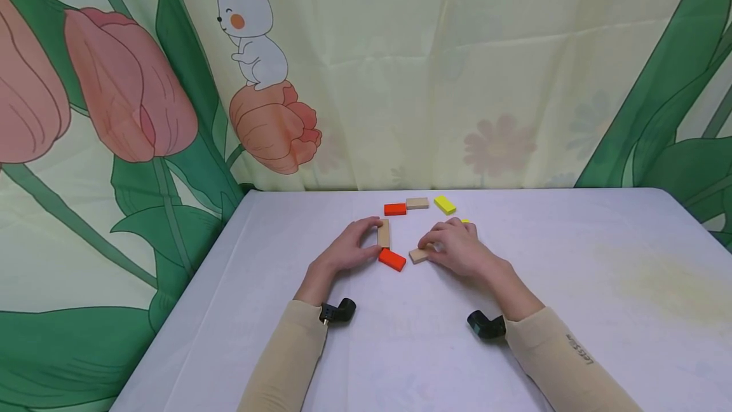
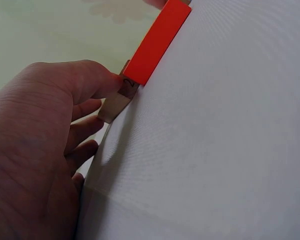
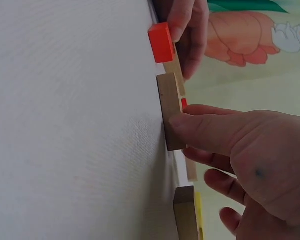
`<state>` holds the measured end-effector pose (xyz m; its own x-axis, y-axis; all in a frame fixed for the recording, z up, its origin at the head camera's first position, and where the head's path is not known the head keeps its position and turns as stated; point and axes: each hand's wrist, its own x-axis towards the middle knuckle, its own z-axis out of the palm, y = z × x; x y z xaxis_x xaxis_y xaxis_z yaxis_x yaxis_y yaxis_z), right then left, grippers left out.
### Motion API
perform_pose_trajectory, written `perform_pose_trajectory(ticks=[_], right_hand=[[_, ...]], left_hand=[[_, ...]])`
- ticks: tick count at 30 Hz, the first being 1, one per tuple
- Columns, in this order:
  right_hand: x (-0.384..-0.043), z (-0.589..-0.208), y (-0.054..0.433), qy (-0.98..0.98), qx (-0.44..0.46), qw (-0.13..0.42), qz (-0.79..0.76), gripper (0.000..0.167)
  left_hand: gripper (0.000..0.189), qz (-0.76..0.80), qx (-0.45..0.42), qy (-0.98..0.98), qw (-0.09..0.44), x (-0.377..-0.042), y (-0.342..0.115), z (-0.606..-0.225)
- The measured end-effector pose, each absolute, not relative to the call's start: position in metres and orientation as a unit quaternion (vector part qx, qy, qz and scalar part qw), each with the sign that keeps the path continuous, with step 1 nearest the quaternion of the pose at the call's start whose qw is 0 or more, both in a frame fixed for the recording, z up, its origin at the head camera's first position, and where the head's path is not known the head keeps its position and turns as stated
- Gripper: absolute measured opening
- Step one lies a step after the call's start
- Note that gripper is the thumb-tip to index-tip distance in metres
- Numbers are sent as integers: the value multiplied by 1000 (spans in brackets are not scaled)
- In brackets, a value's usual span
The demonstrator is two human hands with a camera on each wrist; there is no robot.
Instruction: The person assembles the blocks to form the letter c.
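My left hand (image 1: pixel 349 247) holds a plain wooden block (image 1: pixel 384 234) lengthwise, thumb at its near end and index finger at its far end. A red block (image 1: pixel 392 259) lies at an angle by that near end, close to the thumb. In the left wrist view, a dark mark like a 2 shows on the wooden block (image 2: pixel 115 106). My right hand (image 1: pixel 457 248) pinches another plain wooden block (image 1: pixel 419 255), just right of the red one. The right wrist view shows the thumb pressed on the broad side of this block (image 3: pixel 170 110); its index fingertip is partly hidden.
Farther back lie a red block (image 1: pixel 395 209), a wooden block (image 1: pixel 417 203) and a yellow block (image 1: pixel 445 205). The right hand mostly hides another yellow block (image 1: pixel 465 221). One more wooden block (image 3: pixel 186 212) stands below that hand in the right wrist view. White cloth covers the table (image 1: pixel 229 336).
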<state>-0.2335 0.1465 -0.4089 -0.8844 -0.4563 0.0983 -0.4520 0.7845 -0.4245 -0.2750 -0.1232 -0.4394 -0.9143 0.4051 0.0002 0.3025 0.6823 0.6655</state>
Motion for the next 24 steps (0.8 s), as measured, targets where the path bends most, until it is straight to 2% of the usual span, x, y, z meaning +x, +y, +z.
perform_pose_trajectory(ticks=[8,24], right_hand=[[-232,-404,148,940,-241,50,-235,19],[-230,-400,147,932,-255,95,-241,19]], left_hand=[[57,349,193,914,76,-274,-123,-439],[56,356,203,909,74,-277,-124,-442]])
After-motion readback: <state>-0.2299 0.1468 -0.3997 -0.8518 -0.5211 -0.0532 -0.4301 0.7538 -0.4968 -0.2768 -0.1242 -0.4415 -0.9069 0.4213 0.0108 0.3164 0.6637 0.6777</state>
